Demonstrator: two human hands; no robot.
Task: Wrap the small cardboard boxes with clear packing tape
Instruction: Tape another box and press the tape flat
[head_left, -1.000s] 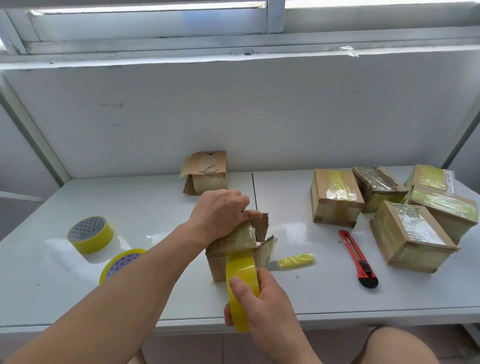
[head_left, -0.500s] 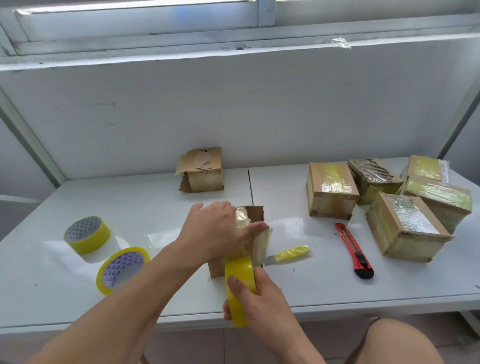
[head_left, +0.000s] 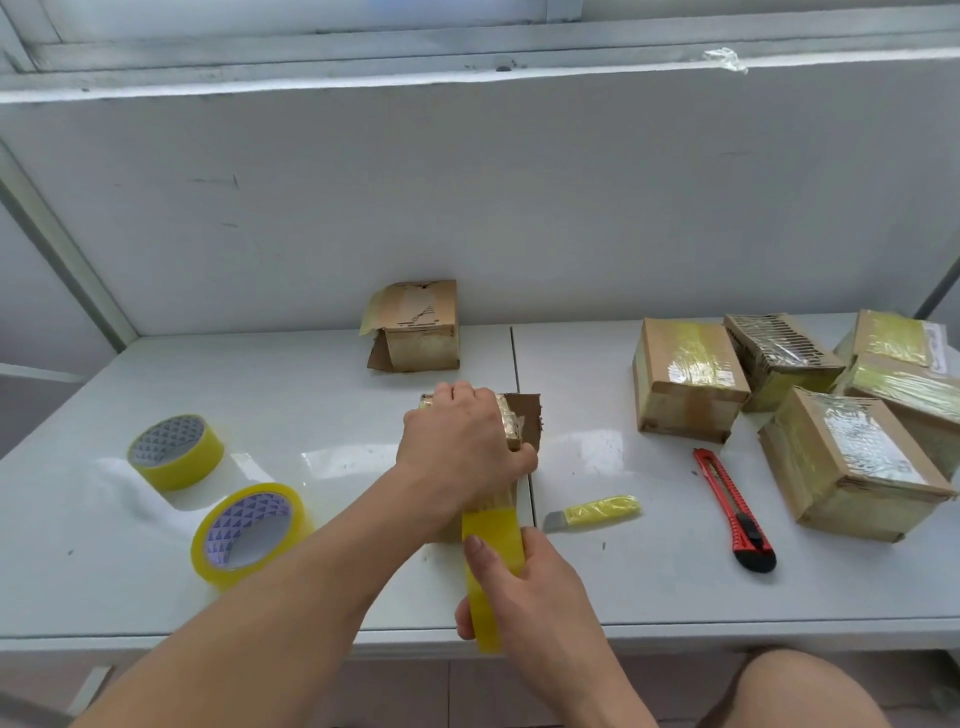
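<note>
At the near edge of the white table, our right hand grips a roll of clear yellowish tape, thumb pressed on its outer face and fingers curled behind it; the roll stands on edge, just in front of the box we are wrapping. A short stretch of tape runs from the roll up onto that small cardboard box, which sits near the middle of the table. Our left hand lies flat over the top of the box, fingers together and bent down over its far side, thumb hooked round the right edge, so most of the box is hidden. One brown flap sticks up at its far right corner.

Left of us lie two more tape rolls: a tilted one nearer, and one lying flat farther left. Right of the box rests a small blade with a yellow wrapped handle, and beyond it a red utility knife.

Farther right, a cluster of taped boxes sits close together, some touching. Toward the far wall, a lone box with an open side flap stands apart.
</note>
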